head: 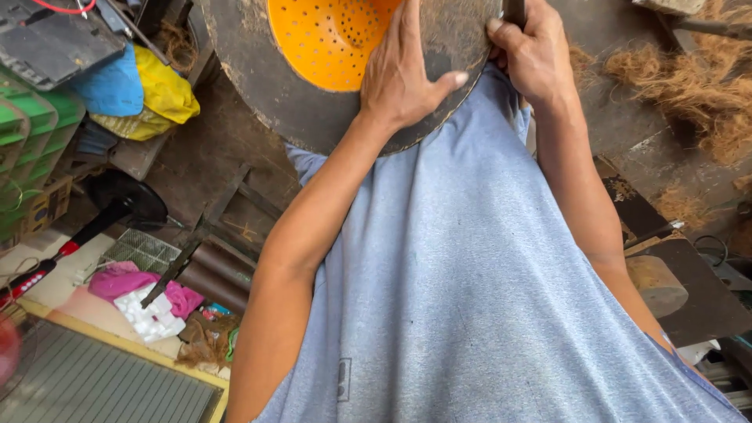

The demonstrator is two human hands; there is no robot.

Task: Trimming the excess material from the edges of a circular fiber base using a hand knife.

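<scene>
Pressing flat against a dark round disc (313, 117), the left hand (403, 78) lies with its palm down and fingers spread, the thumb stretched out toward the right along the disc's lower rim; it clutches nothing, only bearing on the surface. The disc sits at the top of the view, just above the person's grey-blue shirt (470, 298), and its near edge touches the shirt at the chest. An orange perforated bowl (329, 35), dotted with small holes, rests on the disc, and the left hand's fingertips reach up over its rim. The right hand (533, 51) is clenched around a thin dark handle (515, 11) at the disc's right edge, the fingers wrapped tight; what the handle belongs to runs out of view. Loose brown coconut fibre (697, 86) is heaped to the right, well apart from both hands. To the left lie a yellow bag (164, 90) beside a blue bag (113, 86), with green crates (27, 157) near them. Lower down, a pink cloth (125, 282) lies next to a white block (149, 317).
</scene>
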